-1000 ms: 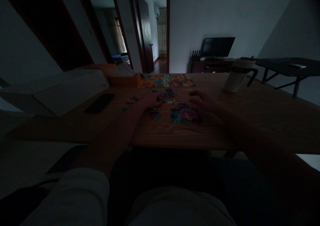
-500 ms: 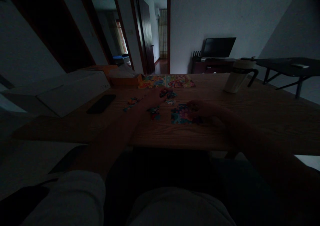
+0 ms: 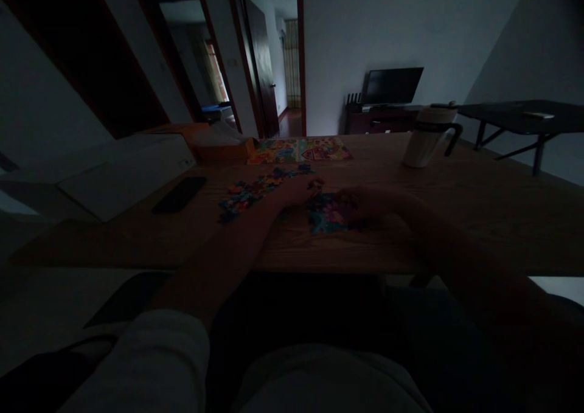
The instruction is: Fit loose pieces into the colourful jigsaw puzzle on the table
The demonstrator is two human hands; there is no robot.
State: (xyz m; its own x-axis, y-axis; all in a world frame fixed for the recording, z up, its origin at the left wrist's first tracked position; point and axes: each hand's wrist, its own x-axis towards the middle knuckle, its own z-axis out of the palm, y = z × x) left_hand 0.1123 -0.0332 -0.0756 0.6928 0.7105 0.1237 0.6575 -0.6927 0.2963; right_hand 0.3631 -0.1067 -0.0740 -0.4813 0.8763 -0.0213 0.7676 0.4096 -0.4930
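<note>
The room is very dark. A partly joined block of colourful puzzle pieces [image 3: 326,213] lies on the wooden table [image 3: 479,218] in front of me. My left hand [image 3: 296,193] rests at the block's upper left edge, fingers pinched on a small puzzle piece [image 3: 314,185]. My right hand [image 3: 369,203] lies on the block's right side with fingers curled; I cannot make out anything in it. Loose puzzle pieces [image 3: 249,193] are spread to the left of my left hand.
A colourful picture sheet [image 3: 298,150] lies at the far edge. A black phone [image 3: 179,195], a white box [image 3: 123,166] and an orange box [image 3: 219,145] sit on the left. A white mug [image 3: 426,138] stands far right. A TV [image 3: 393,86] is behind.
My left hand has moved right and nearer, to the joined block, with a piece in its fingers. My right hand has settled lower on the block's right side. The camera has shifted slightly.
</note>
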